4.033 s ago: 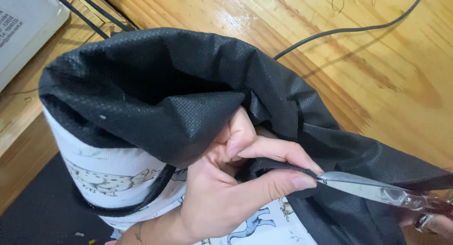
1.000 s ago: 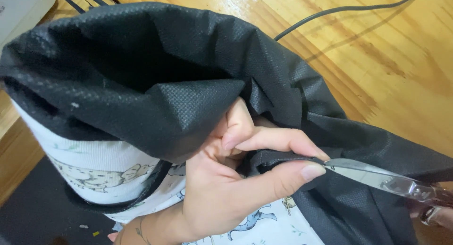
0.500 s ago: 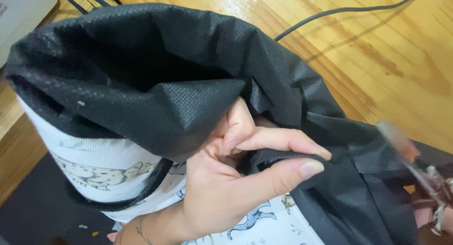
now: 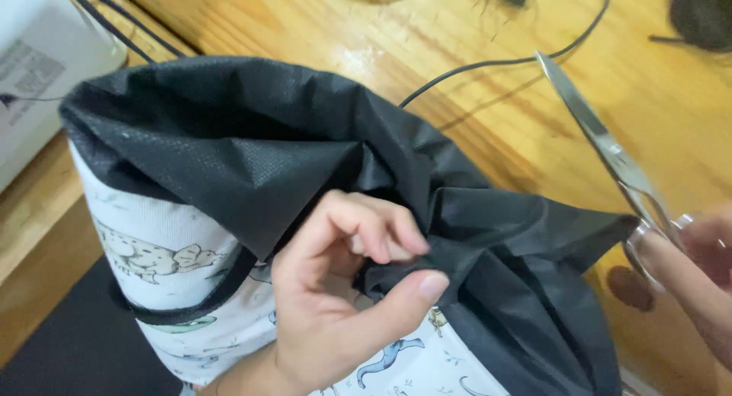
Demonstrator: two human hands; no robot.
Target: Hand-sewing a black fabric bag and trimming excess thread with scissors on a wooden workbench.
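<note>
On the wooden table point(image 4: 473, 83), the black lining point(image 4: 259, 152) of a white printed bag point(image 4: 152, 251) bunches up in front. The left hand point(image 4: 343, 304) pinches a fold of the lining between thumb and curled fingers. At the right edge, the right hand point(image 4: 694, 266) grips scissors point(image 4: 602, 144) by the handles, blades together, pointing up and away, clear of the lining.

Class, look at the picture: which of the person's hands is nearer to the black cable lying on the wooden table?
The right hand, holding the scissors, whose tip almost reaches the black cable. The left hand pinches the black fabric, lower down.
</note>
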